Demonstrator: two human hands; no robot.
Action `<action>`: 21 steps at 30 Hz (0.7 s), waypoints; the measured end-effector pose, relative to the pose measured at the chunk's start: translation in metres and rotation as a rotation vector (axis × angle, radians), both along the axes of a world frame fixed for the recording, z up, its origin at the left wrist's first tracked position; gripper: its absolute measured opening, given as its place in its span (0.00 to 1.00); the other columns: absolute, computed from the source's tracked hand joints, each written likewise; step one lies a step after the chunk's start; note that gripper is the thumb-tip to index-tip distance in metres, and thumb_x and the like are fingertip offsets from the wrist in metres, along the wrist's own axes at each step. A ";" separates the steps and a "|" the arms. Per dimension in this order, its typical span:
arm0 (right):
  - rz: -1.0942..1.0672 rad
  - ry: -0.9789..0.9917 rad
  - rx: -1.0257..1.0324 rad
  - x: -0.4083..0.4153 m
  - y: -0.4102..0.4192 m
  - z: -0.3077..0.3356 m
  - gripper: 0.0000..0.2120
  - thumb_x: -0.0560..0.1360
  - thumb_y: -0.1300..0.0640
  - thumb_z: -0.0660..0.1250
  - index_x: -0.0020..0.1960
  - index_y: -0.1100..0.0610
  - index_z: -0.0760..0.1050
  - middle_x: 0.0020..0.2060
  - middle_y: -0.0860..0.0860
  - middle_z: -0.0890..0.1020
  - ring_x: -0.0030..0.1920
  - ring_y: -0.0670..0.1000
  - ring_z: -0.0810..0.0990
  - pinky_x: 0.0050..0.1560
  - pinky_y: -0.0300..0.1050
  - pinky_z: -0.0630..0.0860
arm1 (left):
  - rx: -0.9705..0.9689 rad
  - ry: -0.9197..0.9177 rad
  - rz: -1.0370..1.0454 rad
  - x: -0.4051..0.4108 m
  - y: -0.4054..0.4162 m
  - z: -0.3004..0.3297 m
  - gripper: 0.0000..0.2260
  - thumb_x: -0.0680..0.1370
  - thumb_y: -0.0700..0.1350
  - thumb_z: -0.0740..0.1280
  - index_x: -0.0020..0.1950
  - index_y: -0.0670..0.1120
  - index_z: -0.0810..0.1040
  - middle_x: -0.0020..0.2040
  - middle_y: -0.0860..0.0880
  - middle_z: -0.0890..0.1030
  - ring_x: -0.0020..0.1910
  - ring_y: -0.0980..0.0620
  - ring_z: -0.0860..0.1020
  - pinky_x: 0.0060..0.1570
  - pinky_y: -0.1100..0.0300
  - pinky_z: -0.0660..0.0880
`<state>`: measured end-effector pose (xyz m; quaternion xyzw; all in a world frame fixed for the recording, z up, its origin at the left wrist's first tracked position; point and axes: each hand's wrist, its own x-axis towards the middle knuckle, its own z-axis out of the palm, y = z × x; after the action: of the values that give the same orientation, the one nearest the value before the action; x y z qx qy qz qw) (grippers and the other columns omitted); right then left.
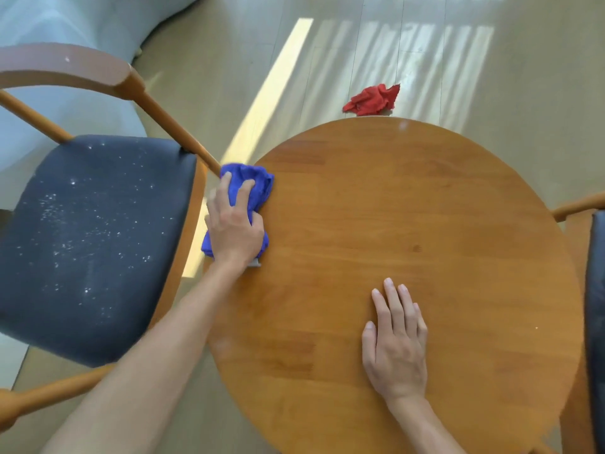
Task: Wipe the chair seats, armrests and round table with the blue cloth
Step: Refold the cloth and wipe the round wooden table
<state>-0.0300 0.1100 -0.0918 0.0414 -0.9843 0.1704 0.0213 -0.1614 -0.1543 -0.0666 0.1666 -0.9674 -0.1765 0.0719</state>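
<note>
Near edge of round table point(425, 208) cut off by frame bottom; both forearms enter from there. Right hand point(394, 347) lies flat, palm down on the tabletop, fingers straight and close together, holding nothing. Left arm reaches across the gap between chair and table. Left hand point(234, 221) presses down on the blue cloth point(248, 181) at the table's left rim, fingers curled into the bunched fabric, gripping it. Cloth sticks out past the fingertips and behind the wrist; the middle is hidden under the hand. Small grey tag or corner shows at the wrist, hard to make out.

Left chair point(98, 240): dark seat with white specks scattered over it, wooden frame, curved back rail upper left, blurred. Its armrest point(173, 126) runs diagonally down and ends right at the cloth; contact can't be confirmed. Second chair point(594, 306) on the right, mostly cut off, only a dark seat edge and one wooden arm showing.

Tabletop warm brown wood, slightly glossy. Beyond the far rim, red cloth point(373, 99) crumpled on the pale wood floor point(327, 44), partly hidden by the table edge. Sun stripes across the floor. Pale blue-grey shape top left, unclear.
</note>
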 end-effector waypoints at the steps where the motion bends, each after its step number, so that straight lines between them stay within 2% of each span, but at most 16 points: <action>1: 0.002 -0.009 -0.010 0.001 0.000 0.001 0.23 0.76 0.55 0.54 0.68 0.61 0.72 0.72 0.56 0.68 0.74 0.56 0.62 0.72 0.56 0.59 | -0.015 0.006 -0.032 0.030 0.010 0.000 0.23 0.71 0.37 0.66 0.67 0.45 0.74 0.74 0.41 0.64 0.68 0.38 0.65 0.63 0.43 0.67; 5: 0.001 -0.102 -0.141 0.002 -0.001 0.014 0.24 0.76 0.54 0.53 0.68 0.61 0.72 0.72 0.55 0.68 0.74 0.56 0.62 0.72 0.58 0.59 | 0.045 -0.049 -0.028 0.185 0.079 0.002 0.25 0.68 0.33 0.70 0.66 0.43 0.77 0.71 0.37 0.68 0.67 0.34 0.68 0.60 0.42 0.70; 7: -0.014 -0.169 -0.294 0.001 0.003 0.024 0.22 0.76 0.57 0.55 0.67 0.61 0.73 0.72 0.54 0.68 0.75 0.55 0.61 0.73 0.56 0.58 | 0.147 -0.120 0.021 0.235 0.133 0.009 0.23 0.71 0.38 0.67 0.66 0.44 0.77 0.72 0.37 0.67 0.67 0.35 0.68 0.59 0.42 0.71; 10: -0.089 -0.233 -0.555 0.006 0.017 0.041 0.21 0.77 0.57 0.54 0.66 0.61 0.73 0.71 0.52 0.70 0.73 0.50 0.63 0.72 0.41 0.57 | 0.410 -0.177 0.093 0.247 0.208 0.030 0.24 0.74 0.49 0.63 0.71 0.48 0.72 0.76 0.40 0.60 0.72 0.38 0.61 0.65 0.44 0.66; 12: -0.163 -0.175 -0.590 0.025 0.028 0.054 0.21 0.77 0.54 0.55 0.66 0.58 0.73 0.68 0.47 0.72 0.71 0.49 0.66 0.70 0.39 0.60 | 0.561 -0.125 0.153 0.239 0.226 0.040 0.22 0.78 0.53 0.58 0.73 0.56 0.67 0.78 0.49 0.55 0.75 0.47 0.55 0.70 0.48 0.61; 14: -0.189 -0.153 -0.577 0.056 0.026 0.063 0.22 0.75 0.49 0.56 0.68 0.51 0.71 0.66 0.45 0.71 0.69 0.50 0.67 0.68 0.44 0.63 | 0.715 -0.065 0.183 0.234 0.202 0.051 0.18 0.80 0.51 0.54 0.70 0.62 0.65 0.74 0.59 0.62 0.72 0.58 0.59 0.70 0.54 0.62; 15: -0.171 -0.178 -0.543 0.072 0.017 0.065 0.24 0.74 0.47 0.59 0.69 0.49 0.69 0.68 0.47 0.69 0.69 0.51 0.66 0.68 0.46 0.63 | 0.778 -0.037 0.199 0.234 0.179 0.055 0.17 0.81 0.48 0.54 0.69 0.61 0.67 0.70 0.60 0.67 0.69 0.60 0.64 0.69 0.55 0.64; 16: -0.130 -0.212 -0.477 0.087 0.002 0.065 0.27 0.72 0.45 0.63 0.70 0.48 0.67 0.71 0.50 0.66 0.70 0.53 0.65 0.68 0.48 0.63 | 0.793 -0.009 0.225 0.234 0.153 0.059 0.17 0.80 0.46 0.55 0.68 0.56 0.70 0.67 0.58 0.70 0.67 0.59 0.68 0.67 0.54 0.66; 18: -0.093 -0.251 -0.287 0.110 -0.037 0.060 0.34 0.67 0.46 0.74 0.71 0.50 0.69 0.73 0.59 0.63 0.68 0.60 0.67 0.65 0.56 0.67 | 0.702 0.012 0.282 0.233 0.099 0.055 0.18 0.79 0.44 0.55 0.67 0.48 0.74 0.65 0.54 0.73 0.67 0.54 0.71 0.68 0.51 0.67; 21: -0.194 -0.289 -0.135 0.114 -0.089 0.053 0.33 0.62 0.47 0.79 0.65 0.51 0.77 0.66 0.64 0.72 0.57 0.65 0.76 0.52 0.58 0.76 | 0.576 -0.022 0.302 0.226 0.039 0.044 0.20 0.78 0.46 0.55 0.67 0.44 0.73 0.67 0.48 0.72 0.68 0.50 0.69 0.68 0.46 0.66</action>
<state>0.0842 0.0206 -0.0387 -0.0802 -0.9627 0.2376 -0.1012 0.0642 -0.1152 -0.0221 0.3235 -0.8428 -0.4287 0.0365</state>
